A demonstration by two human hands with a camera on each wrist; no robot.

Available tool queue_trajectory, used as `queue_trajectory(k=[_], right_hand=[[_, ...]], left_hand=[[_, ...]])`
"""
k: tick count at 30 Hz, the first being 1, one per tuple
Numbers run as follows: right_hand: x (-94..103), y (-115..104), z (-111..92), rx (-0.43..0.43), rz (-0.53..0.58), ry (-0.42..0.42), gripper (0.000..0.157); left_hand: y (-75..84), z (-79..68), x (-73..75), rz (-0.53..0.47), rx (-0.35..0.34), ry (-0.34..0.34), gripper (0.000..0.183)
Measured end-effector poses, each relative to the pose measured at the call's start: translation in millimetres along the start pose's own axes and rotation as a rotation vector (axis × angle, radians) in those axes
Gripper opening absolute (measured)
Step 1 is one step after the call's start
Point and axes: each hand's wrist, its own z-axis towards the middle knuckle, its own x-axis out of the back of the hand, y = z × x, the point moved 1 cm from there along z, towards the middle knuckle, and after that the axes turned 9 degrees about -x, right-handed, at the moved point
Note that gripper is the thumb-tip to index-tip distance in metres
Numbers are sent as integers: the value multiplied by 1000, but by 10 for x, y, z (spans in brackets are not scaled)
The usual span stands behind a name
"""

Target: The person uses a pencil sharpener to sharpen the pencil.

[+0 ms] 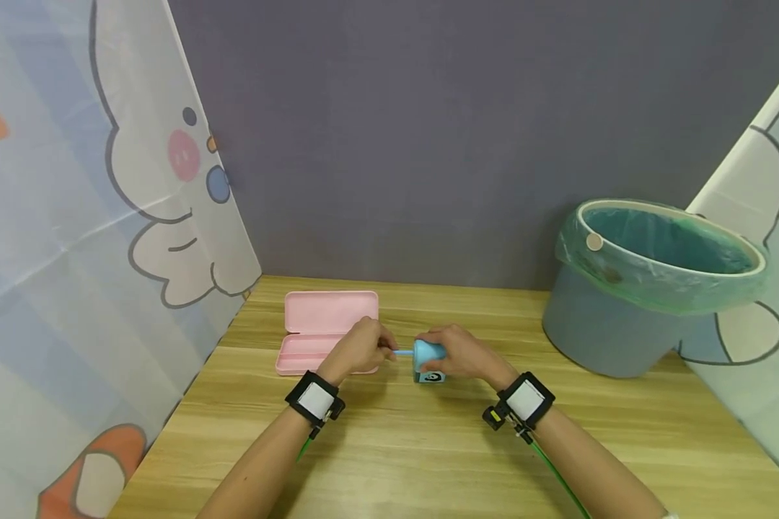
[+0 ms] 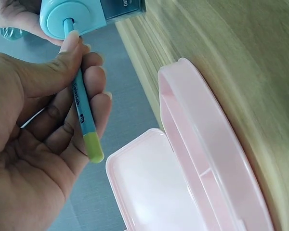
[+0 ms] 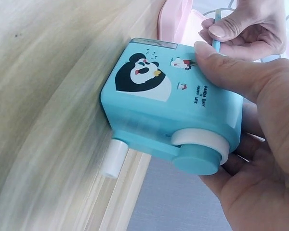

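Between thumb and fingers, my left hand [image 2: 43, 110] pinches a blue pencil [image 2: 84, 106] with a yellow-green end. The pencil's other end goes into the round hole on the front of a light-blue crank pencil sharpener [image 3: 154, 91] printed with a panda. My right hand [image 3: 265, 106] grips the sharpener's body, thumb on one side and fingers round the other. On its back is a crank with a white knob [image 3: 114, 158], which no finger touches. An open pink pencil case [image 1: 329, 311] lies beside my left hand, its lid folded back; the part of the tray behind the hand is hidden.
A grey-blue bin [image 1: 606, 324] lined with a green plastic bag stands at the right rear of the wooden table [image 1: 428, 454]. A dark grey panel [image 1: 389, 144] rises behind the table, and a printed curtain [image 1: 65, 252] hangs along the left.
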Motion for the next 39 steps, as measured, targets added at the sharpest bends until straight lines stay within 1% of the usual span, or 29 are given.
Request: queue_trajectory(k=[9,16,23,31,39], right_hand=[[-11,12,-1,5,-16,11,54],[-10,29,-7,19,-15,8,55],[-22,46,10,27,-6,17,54],[-29,41,7,25,2,14,54],[-21,36,14,22,0,12,54]], left_hand=[[-37,-19,4,-27,-24,3,7],[-79,-49,21,-45,-25,10,10],[-92,-56,25,-22,-1,18,10],[-83,-77,25,-25,-1,17,8],[-78,-97,41,-29,0,38,6]])
